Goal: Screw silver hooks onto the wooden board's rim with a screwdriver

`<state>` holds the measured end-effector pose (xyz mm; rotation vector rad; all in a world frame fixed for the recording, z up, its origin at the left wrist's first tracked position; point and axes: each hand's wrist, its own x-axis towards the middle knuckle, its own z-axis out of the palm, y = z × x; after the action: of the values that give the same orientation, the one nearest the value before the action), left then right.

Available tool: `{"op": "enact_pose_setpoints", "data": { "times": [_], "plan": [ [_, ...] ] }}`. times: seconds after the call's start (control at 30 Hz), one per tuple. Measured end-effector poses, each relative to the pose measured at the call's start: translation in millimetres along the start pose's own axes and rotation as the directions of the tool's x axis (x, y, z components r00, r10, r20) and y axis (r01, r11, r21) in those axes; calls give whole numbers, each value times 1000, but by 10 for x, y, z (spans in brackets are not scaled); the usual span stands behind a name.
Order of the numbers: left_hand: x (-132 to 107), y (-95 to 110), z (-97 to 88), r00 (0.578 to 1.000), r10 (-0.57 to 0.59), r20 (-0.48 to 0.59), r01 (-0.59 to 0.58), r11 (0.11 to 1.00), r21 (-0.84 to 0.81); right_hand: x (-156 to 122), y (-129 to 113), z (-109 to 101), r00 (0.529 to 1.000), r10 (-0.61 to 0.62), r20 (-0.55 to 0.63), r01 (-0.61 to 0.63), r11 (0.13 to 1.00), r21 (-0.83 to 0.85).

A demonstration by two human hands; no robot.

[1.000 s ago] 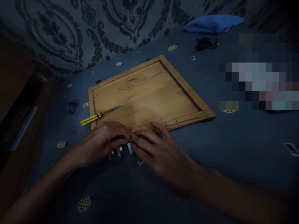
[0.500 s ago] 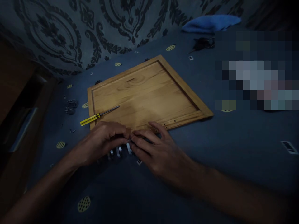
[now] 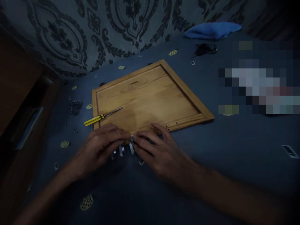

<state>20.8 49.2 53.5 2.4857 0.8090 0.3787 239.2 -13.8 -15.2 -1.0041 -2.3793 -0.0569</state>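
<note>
A square wooden panel with a raised frame lies flat on a dark blue patterned cloth. My left hand and my right hand meet at the panel's near edge, fingertips pinched together on a small round metal piece. Several pale metal fittings lie under my fingers on the cloth. A yellow-handled screwdriver rests across the panel's left corner, apart from both hands. A few small holes show along the panel's near rail.
Small metal rings and screws lie scattered left of the panel. A blue folded cloth and a dark bundle sit at the far right. Patterned fabric rises behind. Dark wooden furniture borders the left.
The view has shifted slightly, so everything sits a little lower in frame. My hands stay pinched together at the panel's near edge; the small metal piece shows more clearly between the fingertips.
</note>
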Motion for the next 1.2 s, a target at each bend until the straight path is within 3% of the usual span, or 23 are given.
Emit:
{"op": "enact_pose_setpoints", "data": {
  "times": [0.3, 0.93, 1.07, 1.2],
  "plan": [
    [-86, 33, 126, 990, 123, -62, -116, 988, 104, -1, -6, 18, 1000, 9, -19, -9, 1000, -8],
    [-84, 56, 103, 999, -8, -38, 7, 1000, -25, -2, 7, 36, 999, -28, -32, 27, 998, -50],
    [-99, -21, -31, 983, -84, -164, 95, 994, 61, -7, 11, 31, 1000, -20, -10, 19, 999, -37],
    [-171, -269, -167, 919, -163, -359, 292, 893, 342, -13, 12, 36, 1000, -8, -7, 8, 1000, -16]
  ]
}}
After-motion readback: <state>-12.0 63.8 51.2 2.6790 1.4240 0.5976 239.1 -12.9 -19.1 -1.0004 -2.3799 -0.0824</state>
